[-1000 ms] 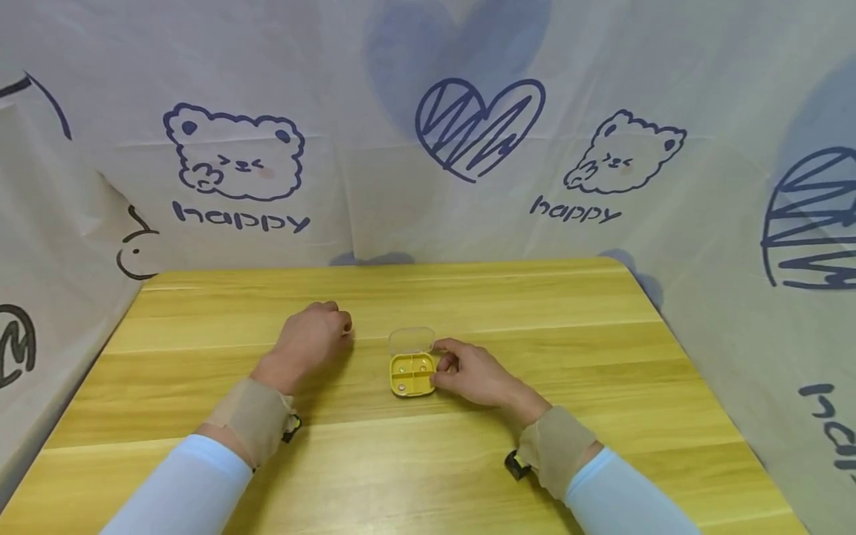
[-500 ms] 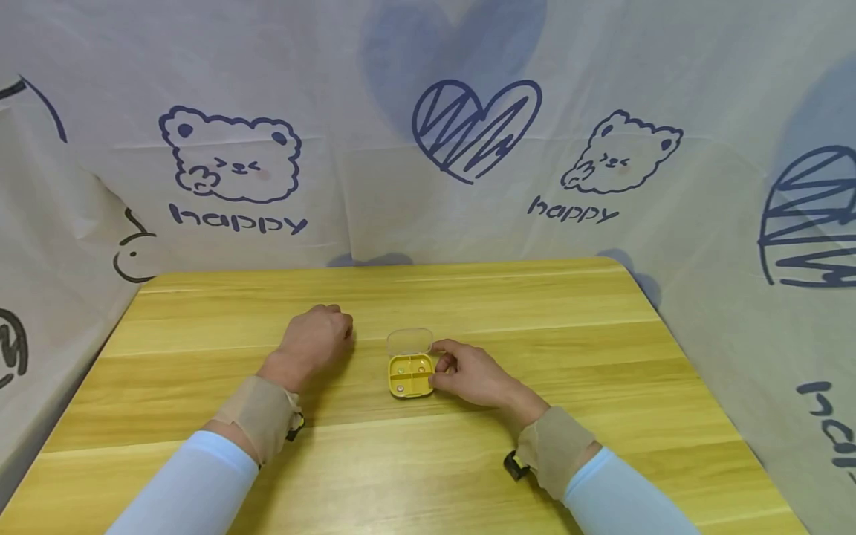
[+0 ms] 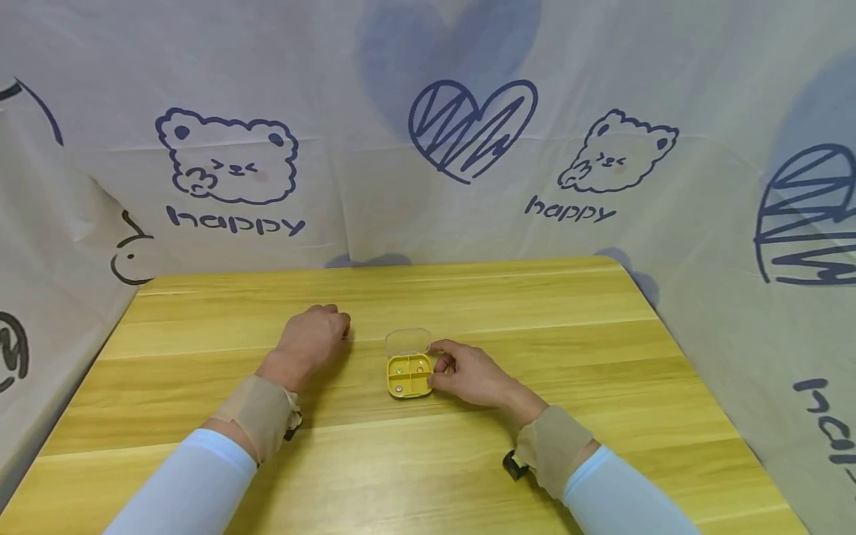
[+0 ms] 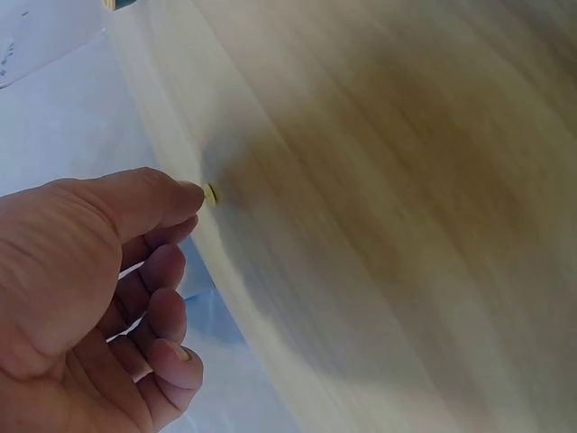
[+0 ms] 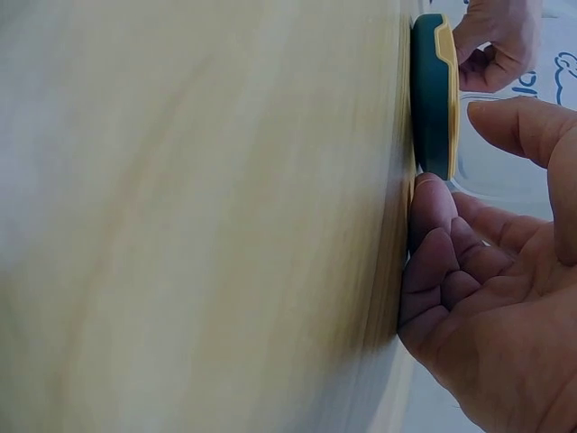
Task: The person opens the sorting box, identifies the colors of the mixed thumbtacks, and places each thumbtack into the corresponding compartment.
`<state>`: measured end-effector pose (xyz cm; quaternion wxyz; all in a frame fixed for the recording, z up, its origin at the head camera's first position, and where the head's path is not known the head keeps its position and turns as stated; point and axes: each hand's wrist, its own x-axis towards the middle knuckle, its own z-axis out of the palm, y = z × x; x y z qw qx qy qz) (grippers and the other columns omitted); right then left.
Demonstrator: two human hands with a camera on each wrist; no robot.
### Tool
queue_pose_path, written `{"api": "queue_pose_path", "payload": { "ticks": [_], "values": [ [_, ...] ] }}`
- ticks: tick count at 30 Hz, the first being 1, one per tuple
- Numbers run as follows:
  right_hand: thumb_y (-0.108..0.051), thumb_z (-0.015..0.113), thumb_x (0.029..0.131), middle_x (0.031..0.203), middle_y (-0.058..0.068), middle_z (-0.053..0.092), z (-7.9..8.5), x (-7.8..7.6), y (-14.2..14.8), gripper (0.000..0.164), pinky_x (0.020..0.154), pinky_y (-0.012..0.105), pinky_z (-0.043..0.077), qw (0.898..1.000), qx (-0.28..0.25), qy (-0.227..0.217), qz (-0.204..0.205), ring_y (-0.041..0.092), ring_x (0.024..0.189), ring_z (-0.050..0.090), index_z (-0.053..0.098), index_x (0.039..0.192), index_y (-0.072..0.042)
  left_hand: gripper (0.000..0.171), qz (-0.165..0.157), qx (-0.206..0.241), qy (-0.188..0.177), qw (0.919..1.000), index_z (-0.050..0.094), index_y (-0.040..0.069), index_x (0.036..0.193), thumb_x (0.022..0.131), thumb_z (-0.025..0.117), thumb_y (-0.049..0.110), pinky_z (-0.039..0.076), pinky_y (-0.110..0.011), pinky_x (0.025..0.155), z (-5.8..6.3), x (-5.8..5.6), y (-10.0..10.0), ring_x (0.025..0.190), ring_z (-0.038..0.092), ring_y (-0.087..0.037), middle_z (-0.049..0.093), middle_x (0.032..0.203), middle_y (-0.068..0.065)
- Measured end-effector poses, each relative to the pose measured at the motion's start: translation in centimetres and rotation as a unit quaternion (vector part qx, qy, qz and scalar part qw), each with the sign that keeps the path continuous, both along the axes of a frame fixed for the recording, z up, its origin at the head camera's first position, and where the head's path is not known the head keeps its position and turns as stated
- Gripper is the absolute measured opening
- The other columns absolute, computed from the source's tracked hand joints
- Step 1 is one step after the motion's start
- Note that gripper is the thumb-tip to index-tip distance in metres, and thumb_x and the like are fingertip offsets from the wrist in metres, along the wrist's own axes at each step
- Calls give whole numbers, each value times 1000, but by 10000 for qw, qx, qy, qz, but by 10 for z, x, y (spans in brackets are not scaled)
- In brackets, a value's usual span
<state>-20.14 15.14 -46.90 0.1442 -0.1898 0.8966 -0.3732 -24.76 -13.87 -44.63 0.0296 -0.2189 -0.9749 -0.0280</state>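
A small yellow pill box (image 3: 410, 376), dark green underneath in the right wrist view, sits on the table with its clear lid (image 3: 409, 342) raised. Three of its four-way divided compartments hold a small round pill-like piece. Left of the box, my left hand (image 3: 310, 342) pinches a tiny yellow round piece (image 4: 210, 194) between thumb and index finger, close to the tabletop. My right hand (image 3: 471, 374) rests at the box's right side, fingertips touching its end and index finger by the lid. In the right wrist view its thumb (image 5: 514, 126) stands just off the rim.
The wooden table (image 3: 548, 319) runs back to a pale cloth (image 3: 374, 193) printed with bears and hearts, which also hangs at both sides. Each wrist wears a strapped band with a small black camera.
The head view has shifted slightly, moving the scene a little to the left. Both hands and the pill box keep nearly the same places relative to each other.
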Motion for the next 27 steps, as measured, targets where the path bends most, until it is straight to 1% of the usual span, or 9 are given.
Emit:
{"api": "queue_pose_path", "payload": {
  "ticks": [7,11,16,18,21,23,25,27],
  "values": [
    [-27,67,88,94,-3,62,1,0,0,53,67,31,47,10000,-20,-13,4,13,74,55,51,135,-8,16,8,-57,-130,9999,63,17,74,88,56,14,54,-47,65,-1,-2,0,78,58,-27,57,79,-4],
    [-28,67,88,94,-3,62,0,1,0,53,68,31,47,10000,-28,-33,-19,13,75,55,51,134,-8,17,-1,-51,-199,9998,62,17,73,89,55,13,54,-47,64,-1,-2,1,78,58,-27,57,79,-4],
    [-27,68,88,94,-3,62,0,1,-1,52,67,31,46,10000,-57,-11,-3,14,74,55,52,133,-7,17,10,98,-169,9998,60,17,71,88,56,14,53,-44,62,0,-1,0,74,57,-24,55,76,-3],
    [-27,67,88,94,-3,62,0,1,-1,52,67,31,47,10000,-24,-3,2,13,74,55,52,134,-8,17,49,225,-195,9995,60,17,71,87,56,15,51,-43,61,1,0,0,72,55,-23,54,76,-3],
    [-28,67,88,94,-3,62,-1,0,-1,52,67,31,47,10000,6,22,13,13,75,55,52,134,-9,14,181,531,-317,9979,60,17,74,87,56,18,49,-39,62,4,2,1,71,53,-20,54,77,-2],
    [-29,67,88,94,-4,62,-2,0,-1,51,67,31,47,10000,25,25,11,13,75,56,52,134,-10,12,311,886,-476,9944,61,18,76,87,57,20,46,-37,63,8,5,2,71,51,-19,55,78,-1],
    [-29,67,88,94,-4,62,-2,0,-1,51,67,31,47,10000,29,24,2,14,75,56,52,134,-10,12,382,1358,-634,9880,63,18,78,88,57,20,44,-35,65,12,8,4,71,50,-18,56,78,-1],
    [-30,66,88,95,-4,62,-2,0,0,51,67,32,47,10000,37,22,5,14,75,56,52,134,-11,12,445,1921,-838,9768,65,18,80,90,58,21,43,-35,65,16,11,5,69,50,-18,59,78,-1]
  ]
}}
